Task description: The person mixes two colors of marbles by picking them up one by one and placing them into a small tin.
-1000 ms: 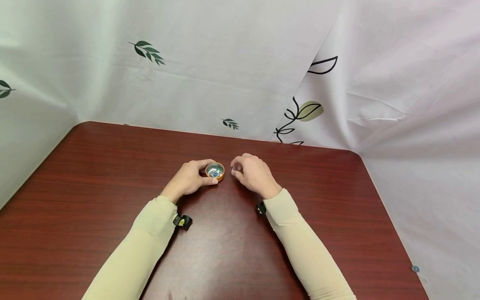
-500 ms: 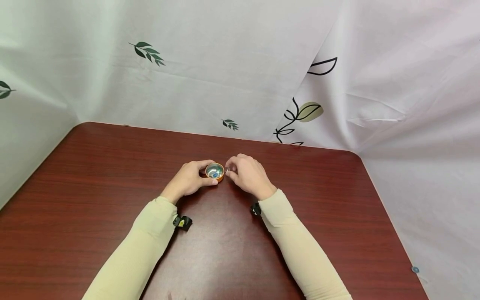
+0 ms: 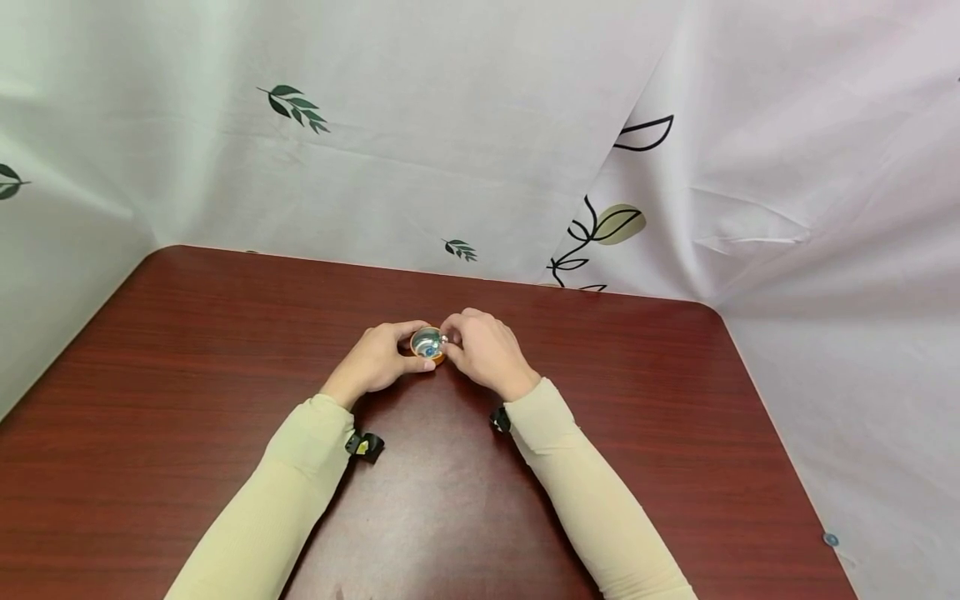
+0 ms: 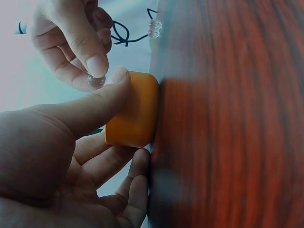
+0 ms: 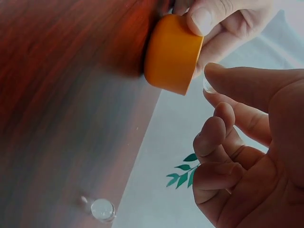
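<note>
A small orange cup (image 3: 429, 343) with a shiny inside stands on the dark red wooden table (image 3: 225, 350). My left hand (image 3: 411, 346) grips the cup (image 4: 135, 111), thumb (image 4: 102, 97) on the near side and fingers round the far side. My right hand (image 3: 450, 337) pinches a small clear glass bead (image 5: 208, 85) between thumb and forefinger. The bead (image 4: 95, 80) hangs just beside the cup's (image 5: 173, 54) rim, close to my left thumb tip. What lies inside the cup I cannot make out.
A second clear bead (image 5: 102, 209) lies loose on the table beyond the cup. White sheets printed with leaves (image 3: 296, 102) hang behind and to the right of the table. The table's far edge (image 3: 480, 277) runs close behind my hands.
My right hand has moved left with the bead, from a short gap away to right up against the cup's rim. The left hand and the cup have stayed put.
</note>
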Demonstrator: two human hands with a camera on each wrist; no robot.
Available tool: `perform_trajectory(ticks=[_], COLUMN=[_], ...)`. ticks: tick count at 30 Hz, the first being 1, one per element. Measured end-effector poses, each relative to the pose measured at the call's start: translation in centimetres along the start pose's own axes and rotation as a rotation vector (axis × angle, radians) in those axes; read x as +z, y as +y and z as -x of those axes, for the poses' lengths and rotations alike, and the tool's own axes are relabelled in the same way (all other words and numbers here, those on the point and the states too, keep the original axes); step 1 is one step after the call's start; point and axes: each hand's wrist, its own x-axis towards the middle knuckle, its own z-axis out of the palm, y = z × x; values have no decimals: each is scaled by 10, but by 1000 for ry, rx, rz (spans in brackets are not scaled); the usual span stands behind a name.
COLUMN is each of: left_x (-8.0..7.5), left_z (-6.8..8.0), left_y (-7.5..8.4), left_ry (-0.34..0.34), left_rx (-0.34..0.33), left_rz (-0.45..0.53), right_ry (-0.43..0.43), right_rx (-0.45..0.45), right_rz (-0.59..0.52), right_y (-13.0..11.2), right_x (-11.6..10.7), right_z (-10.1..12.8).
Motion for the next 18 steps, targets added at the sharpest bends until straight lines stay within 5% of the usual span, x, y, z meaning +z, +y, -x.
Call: perform_trajectory(ticks=[18], left_x=[0], left_z=[0], left_y=[0], left_ry=[-5], left_rx=[1], left_rz=[-7], right_ry=[-11], right_rx=[34], right_rz=[-16], right_y=[-9], right_x=[7], right_z=[-4])
